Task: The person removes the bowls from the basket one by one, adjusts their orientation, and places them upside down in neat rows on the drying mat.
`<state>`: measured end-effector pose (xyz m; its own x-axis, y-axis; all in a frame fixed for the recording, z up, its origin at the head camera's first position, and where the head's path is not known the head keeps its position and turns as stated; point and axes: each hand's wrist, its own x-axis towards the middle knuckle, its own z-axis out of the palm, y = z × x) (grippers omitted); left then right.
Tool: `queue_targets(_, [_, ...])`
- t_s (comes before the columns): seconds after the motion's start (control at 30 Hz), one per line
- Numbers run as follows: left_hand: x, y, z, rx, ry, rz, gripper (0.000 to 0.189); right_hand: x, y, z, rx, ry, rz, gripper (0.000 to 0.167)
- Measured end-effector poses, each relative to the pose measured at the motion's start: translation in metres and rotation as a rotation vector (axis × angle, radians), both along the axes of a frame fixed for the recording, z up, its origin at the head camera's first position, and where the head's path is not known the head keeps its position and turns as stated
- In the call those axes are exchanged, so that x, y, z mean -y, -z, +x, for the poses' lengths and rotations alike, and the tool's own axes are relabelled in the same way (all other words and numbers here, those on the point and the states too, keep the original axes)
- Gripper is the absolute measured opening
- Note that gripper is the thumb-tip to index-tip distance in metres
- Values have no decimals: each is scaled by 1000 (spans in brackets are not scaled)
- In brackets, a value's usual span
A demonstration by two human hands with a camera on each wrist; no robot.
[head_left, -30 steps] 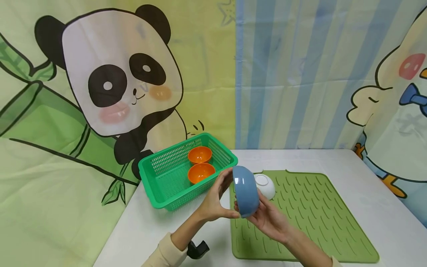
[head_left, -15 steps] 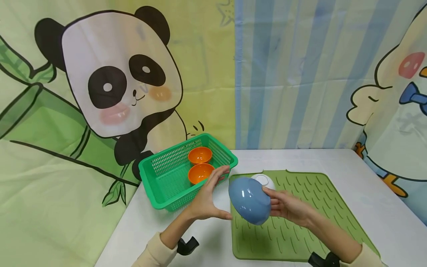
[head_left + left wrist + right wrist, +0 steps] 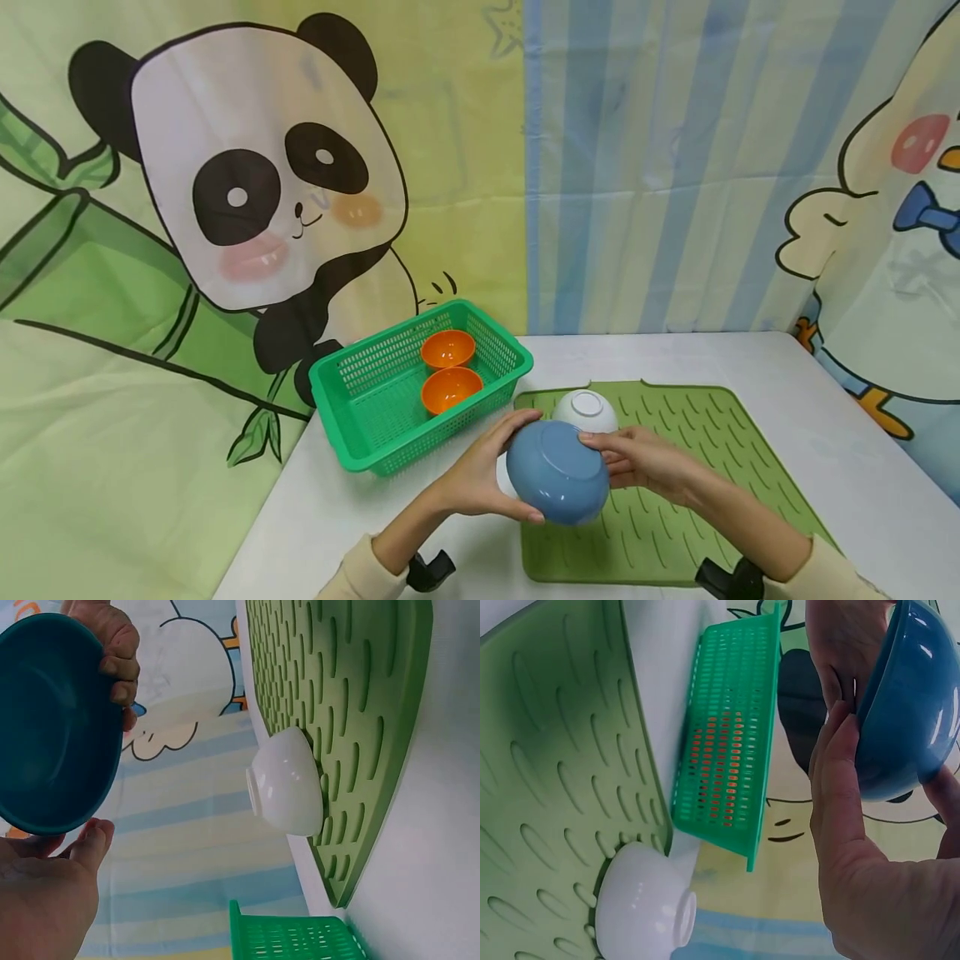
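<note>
A blue bowl (image 3: 558, 473) is in the air over the near left part of the green drying mat, its base tipped toward the head camera. My right hand (image 3: 648, 467) pinches its right side, thumb on the outside by the base and fingers at the rim. Around the left side, my left hand (image 3: 483, 475) holds the bowl between thumb and fingers. The left wrist view looks into the bowl's hollow (image 3: 52, 727), which holds nothing visible. Just behind it, a white bowl (image 3: 587, 409) sits upside down on the drying mat (image 3: 697, 467).
To the left stands a green perforated basket (image 3: 360, 433) with two orange bowls inside, one orange bowl (image 3: 452, 390) nearer than the other orange bowl (image 3: 447, 348). A white table (image 3: 450, 550) lies under everything. Behind it hangs a printed curtain (image 3: 622, 167).
The right hand has shifted its hold to the bowl's right side, and the bowl has turned base-up and come lower. The left hand let go, then took hold of it again.
</note>
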<state>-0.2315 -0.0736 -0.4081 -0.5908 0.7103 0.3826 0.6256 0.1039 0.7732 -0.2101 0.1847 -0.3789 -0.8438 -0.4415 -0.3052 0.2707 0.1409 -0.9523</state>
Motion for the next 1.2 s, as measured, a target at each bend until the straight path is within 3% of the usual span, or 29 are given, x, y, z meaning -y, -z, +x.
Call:
queue_targets(0.27, [0, 6, -1, -12, 27, -20, 102, 0, -2, -1, -26, 4, 41, 62])
queue_targets(0.33, [-1, 1, 3, -23, 28, -21, 101, 0, -1, -1, -40, 2, 54, 61])
queue_targets(0.5, [-3, 7, 4, -8, 22, -5, 102, -2, 1, -1, -66, -14, 72, 58])
queue_targets(0.57, [-3, 15, 2, 1, 12, 1, 103, -2, 1, -1, -72, -18, 76, 57])
queue_targets(0.83, [-6, -10, 17, -13, 6, 52, 98, -3, -1, 0, -106, -13, 100, 57])
queue_targets(0.93, [-7, -11, 19, -17, 2, 70, 98, -2, -1, 1, -123, 16, 129, 60])
queue_targets(1.03, [-10, -4, 16, -30, 2, 92, 100, -1, -2, 2, -130, 48, 166, 61])
queue_targets(1.2, [-18, 21, 4, -47, -19, 92, 105, -6, -4, 0, -153, 70, 218, 61])
